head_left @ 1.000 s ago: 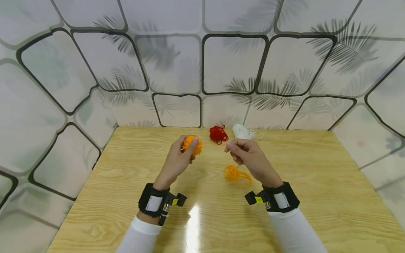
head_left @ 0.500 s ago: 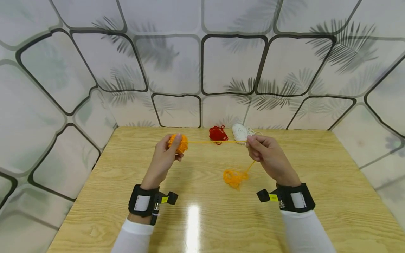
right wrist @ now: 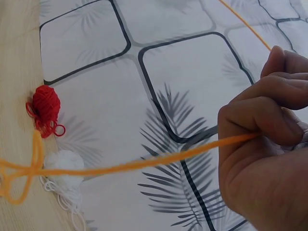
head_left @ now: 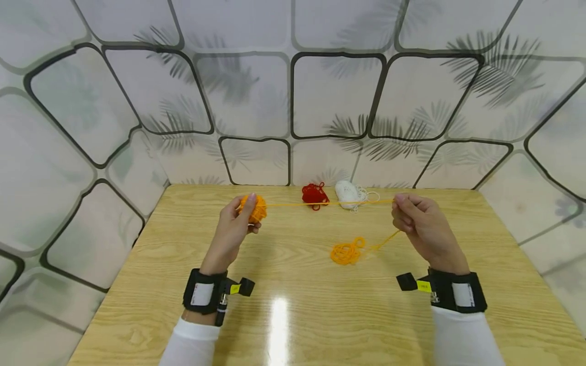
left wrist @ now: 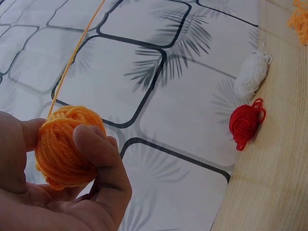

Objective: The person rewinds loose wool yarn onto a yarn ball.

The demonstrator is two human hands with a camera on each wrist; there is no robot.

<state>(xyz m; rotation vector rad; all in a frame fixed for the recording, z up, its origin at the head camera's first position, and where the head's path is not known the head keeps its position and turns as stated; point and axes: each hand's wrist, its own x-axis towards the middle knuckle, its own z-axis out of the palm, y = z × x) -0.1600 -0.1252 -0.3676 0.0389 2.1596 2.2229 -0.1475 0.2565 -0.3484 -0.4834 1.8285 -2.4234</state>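
My left hand grips an orange yarn ball between thumb and fingers, above the table's left half. From the ball a taut strand of orange yarn runs right to my right hand, which pinches it between thumb and forefinger. In the right wrist view the curled fingers close over the yarn, and its tail leaves the hand at the other side. That tail leads down to a loose orange yarn pile on the table between the hands.
At the back of the wooden table lie a small red yarn ball and a white yarn ball with loose loops. A patterned wall covering rises right behind the table's far edge.
My right hand has moved well to the right, drawing out the orange strand. My left hand has shifted left with the ball. The loose pile has changed shape, its tail now stretched toward the right hand.
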